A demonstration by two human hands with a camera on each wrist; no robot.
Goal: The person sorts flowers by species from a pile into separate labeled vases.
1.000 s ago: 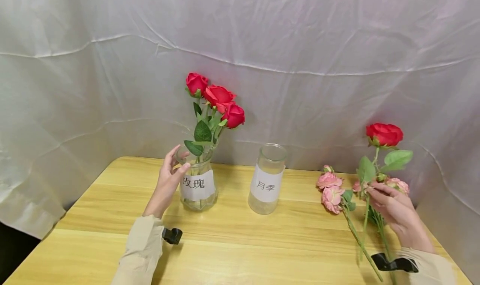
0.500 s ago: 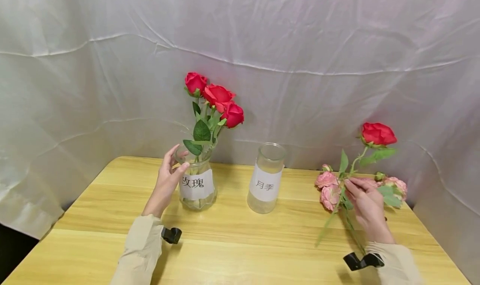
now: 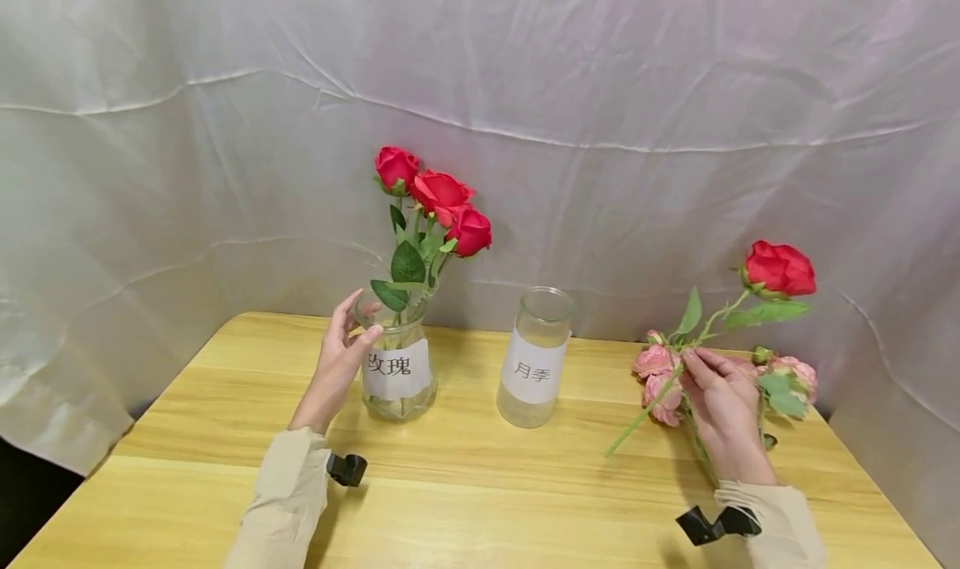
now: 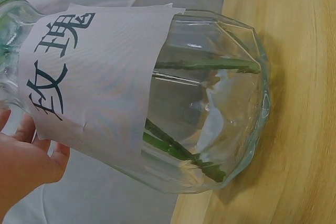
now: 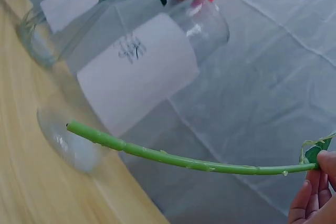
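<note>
My left hand (image 3: 336, 373) grips the neck of a faceted glass vase (image 3: 400, 406), thumb in front and fingers round the far side. Three red roses (image 3: 442, 192) stand in it; the left wrist view shows their stem ends (image 4: 210, 169) near its bottom. On the right, my right hand (image 3: 723, 415) pinches the stem of another red rose (image 3: 780, 269) between thumb and fingers. That rose is tilted, its bloom up to the right and its bare lower stem (image 5: 189, 161) pointing down-left. Pink flowers (image 3: 654, 362) lie on the table behind and beside this hand, partly hidden by it.
A straight glass vase (image 3: 546, 323) with a white label and no flowers stands between the two hands. More pink blooms (image 3: 797, 375) lie at the table's right edge. A grey cloth (image 3: 600, 94) hangs behind the wooden table (image 3: 450, 502).
My right hand has moved left with the red rose, past the pink flowers, and the rose's stem has tilted so its lower end swings left. My left hand stays on the vase.
</note>
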